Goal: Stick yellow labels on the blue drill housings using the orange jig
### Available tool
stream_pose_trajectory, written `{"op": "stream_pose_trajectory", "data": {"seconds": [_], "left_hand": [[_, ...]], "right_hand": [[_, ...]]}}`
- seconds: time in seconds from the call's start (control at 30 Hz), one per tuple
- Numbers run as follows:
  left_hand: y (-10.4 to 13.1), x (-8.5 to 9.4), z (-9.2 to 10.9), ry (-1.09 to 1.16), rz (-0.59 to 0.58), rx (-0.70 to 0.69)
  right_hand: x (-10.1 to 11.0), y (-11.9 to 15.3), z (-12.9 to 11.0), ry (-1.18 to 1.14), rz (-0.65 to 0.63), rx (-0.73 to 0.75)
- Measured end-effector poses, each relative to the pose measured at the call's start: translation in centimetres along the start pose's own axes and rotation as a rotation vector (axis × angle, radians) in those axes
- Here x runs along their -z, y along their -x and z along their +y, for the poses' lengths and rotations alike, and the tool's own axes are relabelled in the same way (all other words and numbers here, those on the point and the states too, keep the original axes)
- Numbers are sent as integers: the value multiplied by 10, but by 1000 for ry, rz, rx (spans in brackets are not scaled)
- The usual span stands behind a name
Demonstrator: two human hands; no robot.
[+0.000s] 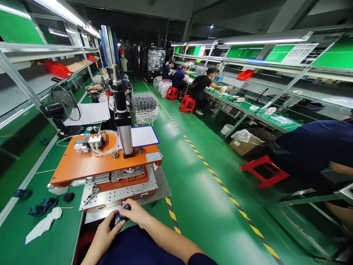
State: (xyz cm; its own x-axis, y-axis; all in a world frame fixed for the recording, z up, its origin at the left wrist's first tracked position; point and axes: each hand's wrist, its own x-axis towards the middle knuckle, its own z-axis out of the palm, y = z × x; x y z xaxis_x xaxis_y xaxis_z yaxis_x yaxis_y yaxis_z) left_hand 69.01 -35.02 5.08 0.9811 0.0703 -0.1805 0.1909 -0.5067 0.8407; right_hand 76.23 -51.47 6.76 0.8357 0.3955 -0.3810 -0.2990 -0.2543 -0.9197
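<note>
Green floor (187,154) marked with yellow-and-black tape (204,159) separates two rows of workbenches, the left workbench (64,235) bearing an orange-topped pneumatic press (96,165). Right by its front edge, above the lap, a small dark-blue object (120,217) sits between both hands. The left hand (107,225) has its fingers curled nearly closed around one side; the right hand (136,213) grips the other side with bent thumb and fingers. Across the aisle, a cardboard box (240,148) holds clear plastic (245,135). Both bare forearms angle inward, the right one slanting across the navy shirt (135,246)
</note>
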Motion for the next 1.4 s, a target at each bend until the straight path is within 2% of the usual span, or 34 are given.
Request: {"op": "stream_pose_trajectory", "data": {"seconds": [0.73, 1.03, 1.4], "left_hand": [[5, -2, 20, -40, -51, 13], [3, 1, 21, -50, -93, 57], [2, -1, 13, -66, -111, 41]], "right_hand": [[11, 1, 3, -51, -105, 48], [10, -1, 5, -71, -118, 35], [9, -1, 7, -74, -123, 22]]}}
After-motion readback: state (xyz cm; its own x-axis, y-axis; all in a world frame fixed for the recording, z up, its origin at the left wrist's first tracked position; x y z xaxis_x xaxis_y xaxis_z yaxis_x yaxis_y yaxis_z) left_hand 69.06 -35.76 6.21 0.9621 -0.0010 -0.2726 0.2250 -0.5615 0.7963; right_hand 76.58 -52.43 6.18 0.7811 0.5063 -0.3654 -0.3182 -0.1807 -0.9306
